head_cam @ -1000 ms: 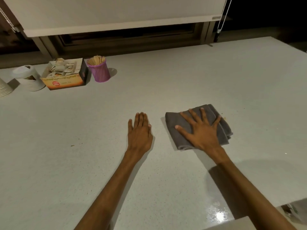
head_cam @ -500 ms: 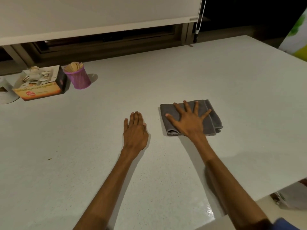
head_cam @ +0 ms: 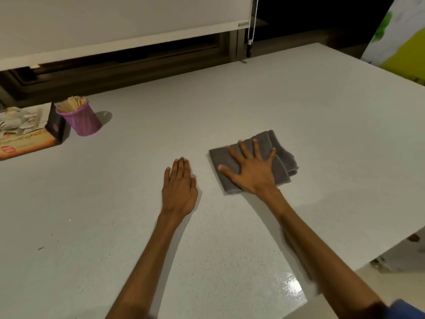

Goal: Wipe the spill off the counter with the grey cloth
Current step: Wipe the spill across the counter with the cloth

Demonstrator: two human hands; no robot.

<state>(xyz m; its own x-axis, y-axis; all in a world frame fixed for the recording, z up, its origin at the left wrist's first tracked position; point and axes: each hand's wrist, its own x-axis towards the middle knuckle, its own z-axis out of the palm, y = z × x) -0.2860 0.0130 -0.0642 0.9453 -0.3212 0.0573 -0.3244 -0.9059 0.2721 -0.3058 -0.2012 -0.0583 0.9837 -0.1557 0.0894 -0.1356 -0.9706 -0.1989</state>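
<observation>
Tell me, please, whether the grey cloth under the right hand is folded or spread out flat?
Folded. The grey cloth shows stacked layered edges along its right side, forming a compact pad beneath the right hand.

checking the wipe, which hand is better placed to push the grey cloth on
Right. The right hand already lies flat, fingers spread, on the folded grey cloth. The left hand rests palm-down on the bare counter, beside the cloth and apart from it.
</observation>
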